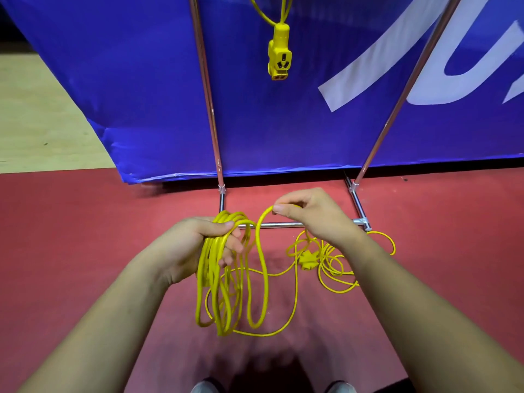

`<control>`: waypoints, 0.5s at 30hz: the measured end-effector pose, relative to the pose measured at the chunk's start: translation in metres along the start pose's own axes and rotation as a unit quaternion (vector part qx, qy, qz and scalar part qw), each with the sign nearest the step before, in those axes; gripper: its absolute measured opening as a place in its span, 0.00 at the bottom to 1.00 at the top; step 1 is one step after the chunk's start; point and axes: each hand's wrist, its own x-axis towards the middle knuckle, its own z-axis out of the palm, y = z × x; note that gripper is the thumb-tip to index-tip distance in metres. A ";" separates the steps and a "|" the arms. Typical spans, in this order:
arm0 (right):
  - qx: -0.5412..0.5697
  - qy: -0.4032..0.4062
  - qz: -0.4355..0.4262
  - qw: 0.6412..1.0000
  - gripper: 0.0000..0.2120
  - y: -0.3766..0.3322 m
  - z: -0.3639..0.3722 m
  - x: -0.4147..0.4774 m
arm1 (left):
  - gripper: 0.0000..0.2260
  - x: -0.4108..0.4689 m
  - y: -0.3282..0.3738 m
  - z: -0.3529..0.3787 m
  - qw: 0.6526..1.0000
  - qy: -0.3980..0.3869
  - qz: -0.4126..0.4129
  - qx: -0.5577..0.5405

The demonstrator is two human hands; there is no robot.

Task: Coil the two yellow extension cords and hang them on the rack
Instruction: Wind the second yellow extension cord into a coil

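Your L hand [209,245] grips the coil [208,265]: thumb on top, fingers curled round a bunch of yellow loops that hang from the fist toward the floor. Your R hand [312,214] pinches a single strand of the same yellow cord [266,282] btw thumb and forefinger. It sits just right of the L hand and a bit farther from you. From the pinch the strand arcs left, then drops in a long loop beside the coil, close but not in the L grip.

Past that loop's bottom the cord runs low near the floor, climbs to the right and joins a loose tangle [320,268] lying on the red mat [85,236] under your R wrist. A yellow plug end [307,259] lies in that tangle. One loop of the tangle reaches out right, near the rack's base corner.

The rack [208,95] is chrome tube: two uprights, plus a low crossbar [272,224] on the floor, showing btw your two hands. The second cord [279,56] is up on the rack side: its yellow socket end dangles btw the uprights, high in view, w/ strands going up out of frame, so you can't see its coil or what it hangs from.

Behind the rack stands a blue banner [127,95] w/ white lettering. At far left is pale wood floor [34,114]. At the bottom edge are the tips of your shoes [204,387].
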 end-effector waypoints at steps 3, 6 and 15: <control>-0.030 -0.041 -0.023 0.998 0.10 -0.015 0.003 -0.004 | 0.05 0.004 -0.003 0.001 0.999 0.030 0.036 -0.020; -0.035 -0.062 -0.015 0.997 0.14 -0.022 0.004 -0.008 | 0.08 0.006 -0.004 0.002 0.997 0.061 0.048 -0.027; -0.008 -0.045 -0.004 0.999 0.19 -0.035 0.018 -0.009 | 0.10 0.002 -0.006 0.012 0.998 -0.026 0.053 -0.014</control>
